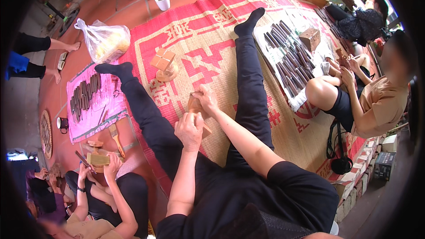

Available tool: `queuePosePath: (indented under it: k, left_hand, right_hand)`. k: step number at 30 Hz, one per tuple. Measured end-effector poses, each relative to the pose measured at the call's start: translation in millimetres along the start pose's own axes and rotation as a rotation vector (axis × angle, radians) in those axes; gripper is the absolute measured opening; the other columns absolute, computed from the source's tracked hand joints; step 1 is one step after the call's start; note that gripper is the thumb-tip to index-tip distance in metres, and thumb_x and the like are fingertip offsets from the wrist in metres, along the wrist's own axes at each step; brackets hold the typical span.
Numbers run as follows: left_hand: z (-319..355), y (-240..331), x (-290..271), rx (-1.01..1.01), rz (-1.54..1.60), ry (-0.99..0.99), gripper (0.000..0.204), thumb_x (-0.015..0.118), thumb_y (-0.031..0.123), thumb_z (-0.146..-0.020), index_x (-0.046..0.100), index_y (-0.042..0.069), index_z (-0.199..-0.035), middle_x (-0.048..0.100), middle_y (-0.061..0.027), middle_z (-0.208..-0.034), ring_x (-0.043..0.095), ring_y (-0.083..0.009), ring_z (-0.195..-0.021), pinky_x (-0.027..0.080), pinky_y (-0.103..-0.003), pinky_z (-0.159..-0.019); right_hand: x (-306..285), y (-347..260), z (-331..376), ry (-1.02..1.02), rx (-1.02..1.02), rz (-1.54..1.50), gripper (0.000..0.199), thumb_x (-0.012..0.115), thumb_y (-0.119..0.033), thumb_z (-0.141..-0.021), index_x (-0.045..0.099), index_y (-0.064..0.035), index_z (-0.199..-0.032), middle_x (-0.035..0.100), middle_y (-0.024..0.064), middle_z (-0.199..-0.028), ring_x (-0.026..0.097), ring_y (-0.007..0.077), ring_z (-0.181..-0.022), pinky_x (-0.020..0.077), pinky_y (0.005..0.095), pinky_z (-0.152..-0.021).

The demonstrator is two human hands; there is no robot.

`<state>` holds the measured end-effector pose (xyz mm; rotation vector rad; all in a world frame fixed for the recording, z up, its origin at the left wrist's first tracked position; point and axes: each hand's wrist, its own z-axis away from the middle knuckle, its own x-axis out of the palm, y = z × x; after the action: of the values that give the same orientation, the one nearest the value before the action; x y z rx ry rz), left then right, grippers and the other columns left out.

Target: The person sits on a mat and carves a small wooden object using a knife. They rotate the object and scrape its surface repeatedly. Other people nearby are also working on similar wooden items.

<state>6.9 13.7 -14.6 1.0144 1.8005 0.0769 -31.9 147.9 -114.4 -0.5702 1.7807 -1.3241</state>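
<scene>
Block (195,106) sits btwn your legs on the mat (283,141). Left hand (189,130) grips it low, right hand (206,99) up top. Keep it braced, w/ thumbs clear.

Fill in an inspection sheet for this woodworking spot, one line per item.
Surface: red and tan woven mat on a tiled floor.
Job's things: wooden block between the outstretched legs.
Clutter: carving tools on a pink cloth and a white cloth; plastic bag; white cup; second wooden block.
Grippers: left hand and right hand both grip the wooden block.
Cables: nothing seen.
Surroundings: other people seated around, some holding wood pieces.
</scene>
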Motion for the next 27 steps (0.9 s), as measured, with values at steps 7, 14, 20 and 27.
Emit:
queuePosePath:
  k: [7, 14, 20, 27]
  left_hand:
    - [6, 4, -3, 0.021, 0.0, -0.026, 0.023, 0.062, 0.024, -0.088, 0.055, 0.008, -0.073, 0.057, -0.0061, -0.069, 0.058, -0.0278, -0.064, 0.042, -0.039, -0.06]
    - [0, -3, 2, -0.037, -0.002, -0.01, 0.025, 0.062, 0.026, -0.088, 0.055, 0.011, -0.07, 0.056, -0.0041, -0.069, 0.058, -0.0249, -0.064, 0.041, -0.038, -0.059]
    - [-1, 0, 4, -0.015, -0.016, 0.01, 0.023, 0.064, 0.026, -0.086, 0.055, 0.011, -0.071, 0.057, -0.0037, -0.07, 0.059, -0.0246, -0.064, 0.042, -0.037, -0.059]
    - [-5, 0, 2, -0.066, 0.024, -0.016, 0.022, 0.061, 0.025, -0.089, 0.057, 0.007, -0.076, 0.06, -0.0088, -0.072, 0.06, -0.0311, -0.066, 0.045, -0.041, -0.06]
  right_hand:
    - [-8, -18, -24, 0.055, 0.31, -0.055, 0.016, 0.069, -0.019, -0.083, 0.064, -0.0074, -0.093, 0.068, 0.0082, -0.075, 0.064, 0.0255, -0.072, 0.048, 0.0371, -0.07]
    - [-2, -8, 4, -0.025, -0.058, -0.07, 0.018, 0.068, -0.021, -0.085, 0.061, -0.007, -0.094, 0.067, 0.0154, -0.089, 0.064, 0.033, -0.085, 0.0479, 0.0398, -0.075]
    - [-6, -2, -18, 0.102, 0.333, -0.04, 0.016, 0.064, -0.02, -0.087, 0.06, -0.0067, -0.095, 0.065, 0.016, -0.082, 0.064, 0.0314, -0.081, 0.0473, 0.0415, -0.074]
    - [-4, 1, 12, 0.045, 0.031, -0.086, 0.013, 0.065, -0.013, -0.085, 0.058, -0.0053, -0.093, 0.066, 0.0139, -0.087, 0.063, 0.0294, -0.08, 0.0475, 0.0397, -0.071]
